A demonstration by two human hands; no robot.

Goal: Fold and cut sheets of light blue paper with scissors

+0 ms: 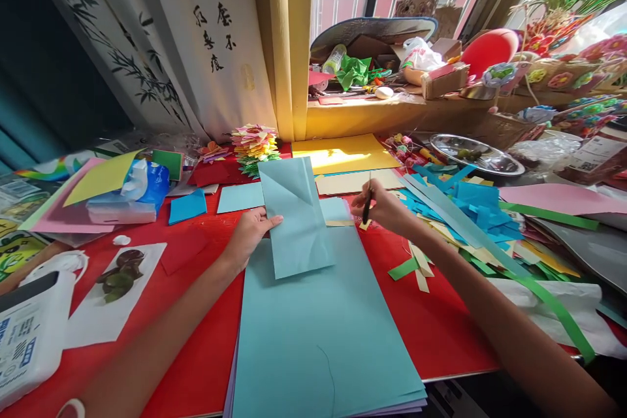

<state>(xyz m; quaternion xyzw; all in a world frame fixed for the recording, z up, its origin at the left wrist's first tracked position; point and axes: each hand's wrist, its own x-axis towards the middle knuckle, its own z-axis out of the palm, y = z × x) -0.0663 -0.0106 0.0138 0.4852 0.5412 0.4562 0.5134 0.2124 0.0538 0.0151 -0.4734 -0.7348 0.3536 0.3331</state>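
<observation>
My left hand (251,233) pinches the left edge of a folded light-blue paper sheet (296,215) and holds it tilted up off the table. The sheet shows diagonal creases near its top. My right hand (385,206) is closed around a dark pen (367,208) that points down, just right of the sheet. Under both lies a stack of large light-blue paper (318,333) on the red table cover (196,339).
Blue, green and cream paper strips (465,215) pile up at the right. A yellow sheet (343,153), a metal bowl (470,153), folded paper flowers (255,144), a tissue pack (132,199), a white plastic jug (29,333) and a fruit photo (115,287) surround the work area.
</observation>
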